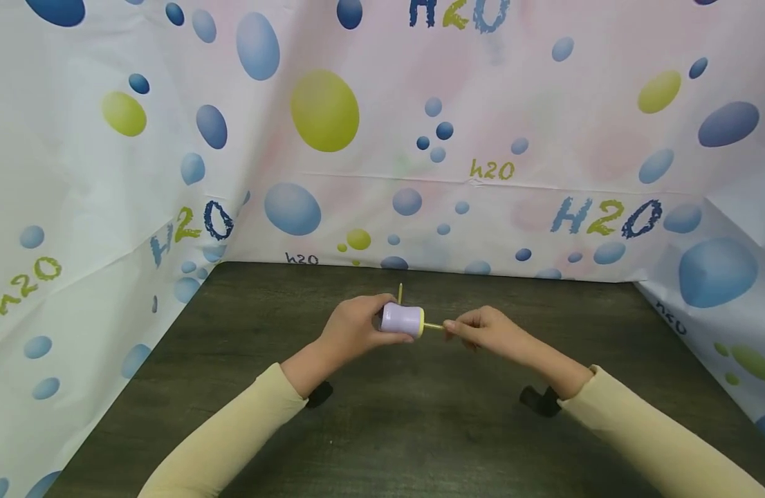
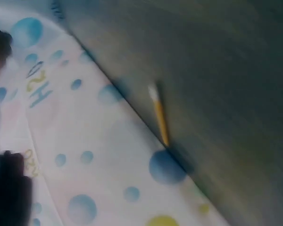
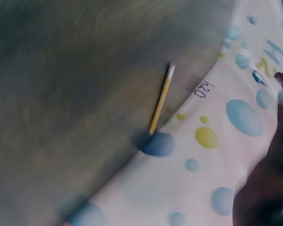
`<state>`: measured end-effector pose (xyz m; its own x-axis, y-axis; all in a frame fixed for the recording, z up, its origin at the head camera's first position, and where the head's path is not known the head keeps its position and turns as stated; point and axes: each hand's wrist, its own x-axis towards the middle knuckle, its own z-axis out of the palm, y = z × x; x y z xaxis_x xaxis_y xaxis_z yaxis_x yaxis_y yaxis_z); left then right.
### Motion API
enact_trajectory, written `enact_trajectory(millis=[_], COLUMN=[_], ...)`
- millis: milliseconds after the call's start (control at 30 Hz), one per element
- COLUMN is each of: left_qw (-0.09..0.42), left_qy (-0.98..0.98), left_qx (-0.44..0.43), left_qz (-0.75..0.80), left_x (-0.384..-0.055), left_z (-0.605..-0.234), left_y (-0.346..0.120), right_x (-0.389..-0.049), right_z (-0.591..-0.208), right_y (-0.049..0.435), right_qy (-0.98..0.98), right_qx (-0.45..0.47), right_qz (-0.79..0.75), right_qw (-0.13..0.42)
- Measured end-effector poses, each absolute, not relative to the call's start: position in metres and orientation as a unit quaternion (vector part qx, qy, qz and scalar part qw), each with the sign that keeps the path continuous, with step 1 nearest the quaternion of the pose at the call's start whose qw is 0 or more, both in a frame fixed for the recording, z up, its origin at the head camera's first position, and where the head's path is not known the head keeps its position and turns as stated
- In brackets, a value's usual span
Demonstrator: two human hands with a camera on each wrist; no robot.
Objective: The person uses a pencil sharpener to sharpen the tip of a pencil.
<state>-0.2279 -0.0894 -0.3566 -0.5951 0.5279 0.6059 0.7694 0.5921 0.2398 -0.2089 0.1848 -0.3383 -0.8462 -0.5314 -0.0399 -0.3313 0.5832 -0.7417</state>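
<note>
In the head view my left hand (image 1: 357,321) grips a small lilac cylinder (image 1: 402,320) with a narrowed waist and a yellow rim. It lies on its side in the grip, rim toward the right. Thumb and fingers of my right hand (image 1: 491,332) pinch the end of a thin yellow stick (image 1: 434,326), whose other end meets the yellow rim. Just beyond the cylinder, a second yellow stick (image 1: 400,294) lies on the table; both wrist views show its whitish end, the left wrist view blurred (image 2: 159,117) and the right wrist view sharper (image 3: 160,103).
A dark wood-patterned table (image 1: 382,443) spreads beneath both forearms. White sheeting (image 1: 382,159) with blue and green dots and "H2O" lettering rises at its back and sides. Dark wrist mounts (image 1: 540,401) show below both wrists.
</note>
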Motion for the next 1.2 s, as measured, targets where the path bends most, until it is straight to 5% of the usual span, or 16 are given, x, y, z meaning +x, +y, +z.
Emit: enact_trajectory(millis=[233, 367, 467, 600, 667, 867, 967, 1067, 1200], left_qw=[-0.131, -0.236, -0.238, -0.155, -0.082, 0.236, 0.380, 0.402, 0.249], left_qy=[-0.853, -0.814, -0.821, -0.855, -0.877, -0.864, -0.795, -0.783, -0.865], left_qx=[-0.144, -0.131, -0.138, -0.150, -0.170, -0.370, -0.446, -0.451, -0.361], left_qz=[-0.484, -0.514, -0.501, -0.471, -0.442, -0.247, -0.158, -0.150, -0.242], left_x=[-0.238, -0.241, -0.240, -0.235, -0.231, -0.224, -0.227, -0.228, -0.226], left_z=[-0.341, -0.338, -0.337, -0.338, -0.339, -0.350, -0.355, -0.356, -0.353], left_y=[-0.091, -0.095, -0.094, -0.088, -0.086, -0.088, -0.090, -0.091, -0.088], right_x=[-0.213, -0.218, -0.218, -0.213, -0.209, -0.209, -0.216, -0.217, -0.209], right_z=[-0.348, -0.350, -0.351, -0.350, -0.347, -0.331, -0.328, -0.329, -0.332], right_y=[0.180, 0.180, 0.178, 0.174, 0.173, 0.181, 0.187, 0.189, 0.187], right_qy=[0.815, 0.727, 0.707, 0.758, 0.819, 0.868, 0.805, 0.811, 0.904], right_qx=[-0.400, -0.440, -0.441, -0.414, -0.391, -0.227, -0.159, -0.175, -0.250], right_qz=[-0.077, 0.016, 0.030, -0.035, -0.095, -0.417, -0.480, -0.465, -0.336], right_qw=[-0.412, -0.527, -0.552, -0.503, -0.410, 0.142, 0.312, 0.308, 0.084])
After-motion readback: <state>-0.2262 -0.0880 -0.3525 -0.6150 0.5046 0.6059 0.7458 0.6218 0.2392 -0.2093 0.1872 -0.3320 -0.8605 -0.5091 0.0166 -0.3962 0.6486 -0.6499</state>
